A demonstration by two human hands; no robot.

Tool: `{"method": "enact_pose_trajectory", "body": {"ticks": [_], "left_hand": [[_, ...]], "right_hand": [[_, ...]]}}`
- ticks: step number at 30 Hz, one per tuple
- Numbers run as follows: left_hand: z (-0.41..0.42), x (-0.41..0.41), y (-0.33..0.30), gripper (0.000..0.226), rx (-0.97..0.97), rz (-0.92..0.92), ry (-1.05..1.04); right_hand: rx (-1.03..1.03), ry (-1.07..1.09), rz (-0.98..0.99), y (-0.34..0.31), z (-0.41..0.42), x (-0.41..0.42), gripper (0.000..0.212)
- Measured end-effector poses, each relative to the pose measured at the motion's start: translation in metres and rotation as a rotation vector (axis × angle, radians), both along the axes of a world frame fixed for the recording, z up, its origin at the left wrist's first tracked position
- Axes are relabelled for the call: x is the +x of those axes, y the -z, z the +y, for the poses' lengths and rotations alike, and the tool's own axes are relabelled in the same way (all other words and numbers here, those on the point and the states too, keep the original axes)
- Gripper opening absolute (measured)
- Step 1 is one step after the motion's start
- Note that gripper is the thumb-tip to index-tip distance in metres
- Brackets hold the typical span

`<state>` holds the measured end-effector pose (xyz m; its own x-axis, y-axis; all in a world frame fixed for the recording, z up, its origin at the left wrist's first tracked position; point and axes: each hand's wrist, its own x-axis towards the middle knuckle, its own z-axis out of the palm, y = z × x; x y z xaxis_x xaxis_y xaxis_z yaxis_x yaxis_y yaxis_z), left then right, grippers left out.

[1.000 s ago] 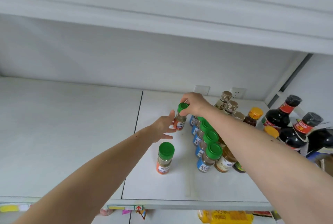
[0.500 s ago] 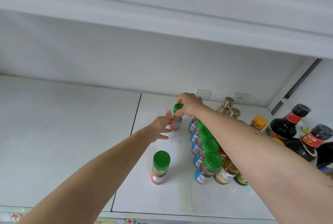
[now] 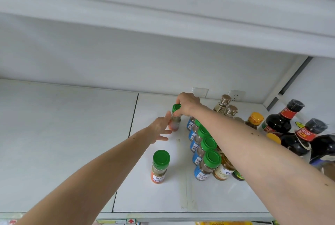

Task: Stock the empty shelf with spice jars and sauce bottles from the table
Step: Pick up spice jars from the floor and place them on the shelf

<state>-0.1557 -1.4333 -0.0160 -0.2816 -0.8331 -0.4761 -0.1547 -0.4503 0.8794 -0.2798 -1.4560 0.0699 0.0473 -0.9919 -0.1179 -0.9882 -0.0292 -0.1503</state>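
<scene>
Jar [image 3: 175, 120], blurred, seemingly glass: right hand [image 3: 188, 104] pinches its green cap; left hand [image 3: 160, 127], fingers spread, touches its side.

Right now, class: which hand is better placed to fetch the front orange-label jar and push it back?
Left. The left hand only touches the rear jar and lies nearer the front jar; the right hand grips the rear jar's lid.

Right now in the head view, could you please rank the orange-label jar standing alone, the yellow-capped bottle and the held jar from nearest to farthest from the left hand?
1. Held jar, touching the left hand.
2. Orange-label jar standing alone, towards the shelf front.
3. Yellow-capped bottle, far right.
</scene>
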Motion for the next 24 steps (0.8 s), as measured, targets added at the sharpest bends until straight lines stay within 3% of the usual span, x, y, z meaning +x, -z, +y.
{"method": "enact_pose_trajectory", "body": {"ticks": [6,11,19,24], "left_hand": [[0.002,0.001,0.004,0.069,0.004,-0.019,-0.008],[0.004,0.011,0.002,0.074,-0.010,-0.029,-0.027],[0.021,0.042,-0.002,0.076,-0.005,-0.010,-0.015],[0.041,0.058,-0.002,0.070,-0.001,-0.024,0.039]], "right_hand": [[-0.002,-0.003,0.022,0.003,0.005,0.000,0.051],[0.003,0.016,-0.068,-0.006,0.010,-0.004,0.069],[-0.080,-0.060,-0.195,-0.026,0.045,-0.005,0.047],[0.120,-0.224,-0.233,-0.026,0.083,0.004,0.038]]}}
